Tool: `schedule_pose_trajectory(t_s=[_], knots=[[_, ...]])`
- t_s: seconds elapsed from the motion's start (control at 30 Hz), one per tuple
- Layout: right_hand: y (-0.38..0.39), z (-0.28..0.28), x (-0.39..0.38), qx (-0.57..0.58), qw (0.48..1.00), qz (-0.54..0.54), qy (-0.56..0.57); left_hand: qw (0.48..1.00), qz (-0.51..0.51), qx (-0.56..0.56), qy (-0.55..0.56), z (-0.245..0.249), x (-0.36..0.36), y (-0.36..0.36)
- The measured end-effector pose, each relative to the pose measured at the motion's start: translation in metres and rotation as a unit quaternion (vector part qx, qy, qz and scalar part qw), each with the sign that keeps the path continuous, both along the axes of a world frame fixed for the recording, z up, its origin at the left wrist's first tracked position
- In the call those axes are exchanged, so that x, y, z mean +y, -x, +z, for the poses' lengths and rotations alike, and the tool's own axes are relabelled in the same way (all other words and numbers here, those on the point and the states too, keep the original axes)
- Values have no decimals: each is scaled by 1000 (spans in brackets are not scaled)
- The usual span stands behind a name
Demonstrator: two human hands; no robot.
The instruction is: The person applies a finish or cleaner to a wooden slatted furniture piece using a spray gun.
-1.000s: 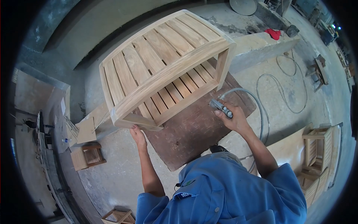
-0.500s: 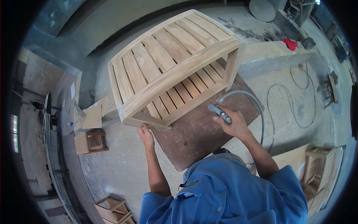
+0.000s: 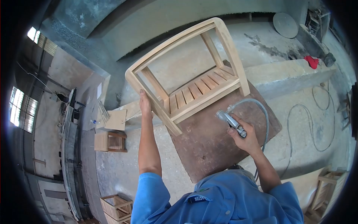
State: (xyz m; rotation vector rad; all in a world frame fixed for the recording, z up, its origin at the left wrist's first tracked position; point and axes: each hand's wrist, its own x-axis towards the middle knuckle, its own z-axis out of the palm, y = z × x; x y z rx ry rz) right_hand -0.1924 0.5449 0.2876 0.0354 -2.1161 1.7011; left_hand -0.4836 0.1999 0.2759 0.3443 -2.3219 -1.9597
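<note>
A pale wooden stool [image 3: 194, 90] with a slatted lower shelf rests tilted on a brown board [image 3: 201, 153] before me. My left hand [image 3: 145, 105] grips its left side frame, the thumb showing on the near edge and the other fingers hidden behind. In my right hand [image 3: 246, 136] is a metal spray gun [image 3: 233, 123], its head pointing toward the stool but apart from it. A grey hose [image 3: 265, 112] curves from the gun down past my right wrist.
More slatted wooden furniture stands at left [image 3: 110, 142], lower left [image 3: 117, 209] and right [image 3: 326, 186]. A low concrete ledge [image 3: 287, 76] holds a red cloth [image 3: 311, 62]. Hose loops [image 3: 289, 127] lie on the floor. Cardboard [image 3: 115, 119] leans at left.
The stool has tipped so that its open frame and lower shelf show instead of its slatted top. My left hand has risen along its side. The view has shifted too.
</note>
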Motion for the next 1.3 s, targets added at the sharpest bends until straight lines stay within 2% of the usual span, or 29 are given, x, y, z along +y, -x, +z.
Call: schedule_pose_trajectory(t_s=[0.2, 0.3, 0.4, 0.57, 0.77, 0.8, 0.83, 0.9, 0.97, 1.03, 1.07, 1.13, 1.17, 1.23, 1.3], knots=[[31, 19, -11, 93, 994, 27, 55, 996, -54, 58, 31, -17, -16, 25], [50, 40, -22, 125, 988, 58, 66, 998, -10, 57, 25, -13, -6, 14], [73, 52, -42, 134, 981, 96, 106, 999, -20, 31, 15, -4, -2, 4], [95, 64, -62, 150, 979, 102, 91, 999, -37, 34, 6, -7, -4, 8], [115, 63, -51, 180, 976, 106, 58, 1000, -30, 4, 1, 4, -5, 1], [117, 59, -47, 202, 975, 85, 43, 977, 26, 148, 152, -6, -23, 20], [118, 57, -42, 225, 972, 63, 29, 908, 80, 287, 295, -6, -34, 38], [112, 61, -32, 182, 980, 71, 29, 797, 65, 392, 456, 88, -3, 28], [107, 60, -33, 138, 985, 91, 45, 759, -81, 359, 537, 141, 21, 70], [109, 58, -35, 106, 988, 102, 49, 803, -214, 137, 539, 175, 59, 103], [110, 51, -38, 123, 985, 112, 48, 804, -213, 144, 537, 184, 79, 111], [113, 39, -38, 150, 979, 125, 53, 755, -279, 128, 580, 190, 115, 119], [113, 40, -35, 144, 980, 122, 57, 753, -284, 123, 581, 194, 125, 121], [114, 49, -26, 129, 982, 129, 39, 714, -288, 131, 625, 200, 131, 123], [120, 60, -24, 116, 980, 146, 63, 700, -305, 124, 634, 202, 128, 130]])
